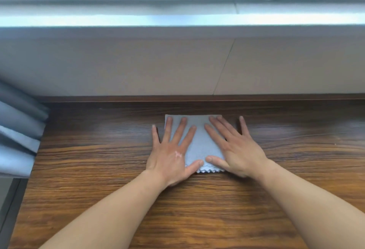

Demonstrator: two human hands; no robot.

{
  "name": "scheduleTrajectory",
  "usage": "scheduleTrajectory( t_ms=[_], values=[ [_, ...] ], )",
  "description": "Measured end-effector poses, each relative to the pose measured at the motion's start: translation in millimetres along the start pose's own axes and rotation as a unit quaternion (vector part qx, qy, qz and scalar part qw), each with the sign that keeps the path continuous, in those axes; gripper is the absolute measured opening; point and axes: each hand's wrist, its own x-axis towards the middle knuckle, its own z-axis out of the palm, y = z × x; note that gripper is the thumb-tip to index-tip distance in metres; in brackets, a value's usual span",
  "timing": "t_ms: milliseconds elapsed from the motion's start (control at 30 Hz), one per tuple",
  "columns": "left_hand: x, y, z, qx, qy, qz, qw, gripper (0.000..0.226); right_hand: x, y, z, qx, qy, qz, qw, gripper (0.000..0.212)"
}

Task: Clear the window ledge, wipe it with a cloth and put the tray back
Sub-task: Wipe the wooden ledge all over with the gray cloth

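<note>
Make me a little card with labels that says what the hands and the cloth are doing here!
surface: brown wooden window ledge
cloth: light blue cloth, folded into a square, lying flat on the ledge
left hand: left hand pressing flat on the cloth's left side, fingers straight and spread
right hand: right hand pressing flat on the cloth's right side, fingers straight
curtain: grey-blue curtain at the ledge's left end

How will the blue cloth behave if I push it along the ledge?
Probably slides easily: the cloth lies flat on a glossy wooden ledge. Likely thin and floppy, judging by its zigzag hem, so it may bunch unless the left hand and right hand press flat. Lifted, it should droop.
</note>
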Motion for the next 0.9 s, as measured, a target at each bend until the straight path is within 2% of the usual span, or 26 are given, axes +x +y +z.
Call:
scheduleTrajectory(
  t_ms=[200, 700, 900],
  values=[
    [26, -6, -7, -0.001, -0.001, -0.001, 1.000, 0.095, 23, 19, -7, 0.007, 0.006, -0.005, 1.000, 0.091],
    [26, -5, -4, -0.027, -0.002, -0.008, 1.000, 0.094, 24, 21, -4, 0.024, 0.009, -0.009, 1.000, 0.091],
    [26, -6, -11, -0.027, -0.045, -0.008, 0.999, 0.099, 21, 15, -14, 0.007, -0.019, 0.003, 1.000, 0.092]
  ],
)
